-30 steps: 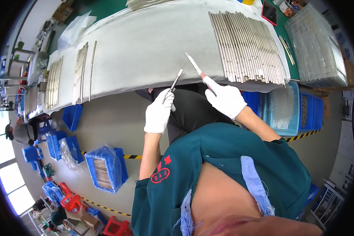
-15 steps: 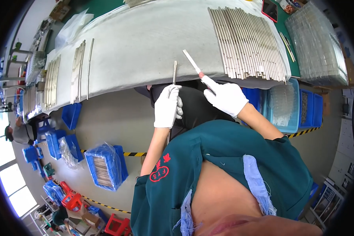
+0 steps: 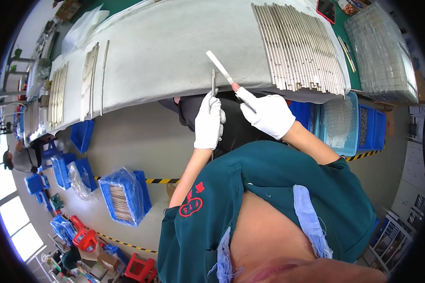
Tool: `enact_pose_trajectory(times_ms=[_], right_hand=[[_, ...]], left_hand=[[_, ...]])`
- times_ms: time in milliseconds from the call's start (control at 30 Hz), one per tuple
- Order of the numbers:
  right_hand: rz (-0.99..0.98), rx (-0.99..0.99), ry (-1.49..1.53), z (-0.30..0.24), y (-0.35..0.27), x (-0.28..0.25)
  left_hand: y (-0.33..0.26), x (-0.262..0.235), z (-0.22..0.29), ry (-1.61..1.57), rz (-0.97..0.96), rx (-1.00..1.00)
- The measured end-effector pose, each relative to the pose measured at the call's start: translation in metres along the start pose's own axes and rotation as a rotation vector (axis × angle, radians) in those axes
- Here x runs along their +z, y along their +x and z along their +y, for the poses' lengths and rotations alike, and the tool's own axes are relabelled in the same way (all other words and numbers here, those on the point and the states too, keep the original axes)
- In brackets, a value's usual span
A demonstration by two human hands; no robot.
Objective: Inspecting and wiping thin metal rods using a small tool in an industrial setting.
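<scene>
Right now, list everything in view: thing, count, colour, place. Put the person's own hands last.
table: one, covered in grey-white cloth, across the top.
metal rods: a large row, too many to count, silver, on the cloth at right.
smaller rod groups: a few rows, silver, on the cloth at left.
clear trays: a stack, transparent, far right of the table.
blue bins: several, blue, on the floor at left and under the table at right.
thin rod: one, silver, held upright in the left hand.
flat tool: one, white, pinched in the right hand, its tip beside the rod.
left hand: white glove, at the table edge.
right hand: white glove, right of the left hand.
</scene>
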State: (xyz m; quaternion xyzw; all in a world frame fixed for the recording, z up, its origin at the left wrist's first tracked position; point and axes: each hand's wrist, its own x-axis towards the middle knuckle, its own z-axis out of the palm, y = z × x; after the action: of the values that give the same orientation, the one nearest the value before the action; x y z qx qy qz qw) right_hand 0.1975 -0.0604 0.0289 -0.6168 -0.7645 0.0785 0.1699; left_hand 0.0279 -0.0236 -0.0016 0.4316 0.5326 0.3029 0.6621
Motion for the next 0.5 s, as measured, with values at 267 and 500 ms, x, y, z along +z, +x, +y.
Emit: enact_pose_trajectory(times_ms=[267,500], right_hand=[[-0.044,-0.041,-0.171,-0.010,0.017,0.007],[-0.041,-0.064,-0.166,-0.010,0.016,0.005]], left_hand=[[0.011,-0.001,-0.025,0.114,0.113,0.124],[0.011,-0.001,-0.020,0.190,0.135,0.108]])
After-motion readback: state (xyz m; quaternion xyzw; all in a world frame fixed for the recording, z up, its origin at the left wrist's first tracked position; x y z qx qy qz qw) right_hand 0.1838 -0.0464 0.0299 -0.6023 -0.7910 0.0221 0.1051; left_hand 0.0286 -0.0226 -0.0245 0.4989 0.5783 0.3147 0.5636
